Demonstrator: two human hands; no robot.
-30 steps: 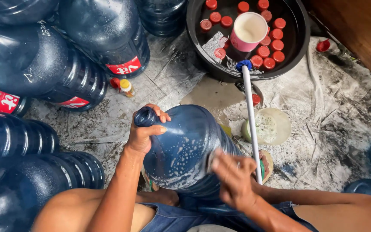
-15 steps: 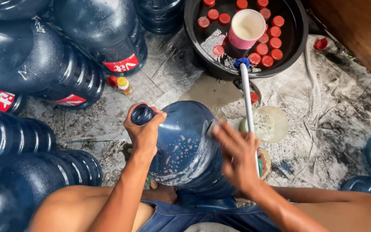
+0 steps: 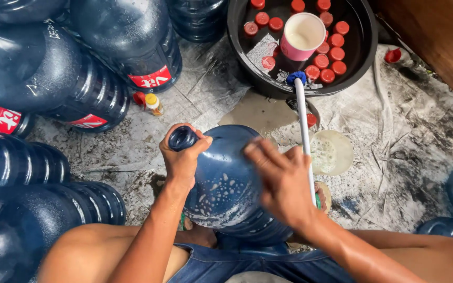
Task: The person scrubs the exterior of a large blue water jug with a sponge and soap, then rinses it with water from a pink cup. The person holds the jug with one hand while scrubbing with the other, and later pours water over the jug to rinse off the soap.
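Your right hand point(image 3: 284, 183) is blurred, fingers spread wide over the jug point(image 3: 226, 183), and you cannot tell whether it touches. The jug's base is cut off behind your arms and lap; suds cling to its wall. Your left hand point(image 3: 182, 160) is wrapped tight around the jug's neck point(image 3: 182, 137), tilting it toward the stacked jugs point(image 3: 43, 78) at your left. Those crowd the floor point(image 3: 148, 141) on that side, several cut by the frame. Ahead, a black tub point(image 3: 365, 47) holds red caps point(image 3: 336, 53) and a pink cup point(image 3: 301, 35). A white pipe point(image 3: 304, 136) runs from the tub past your right hand, its lower end hidden.
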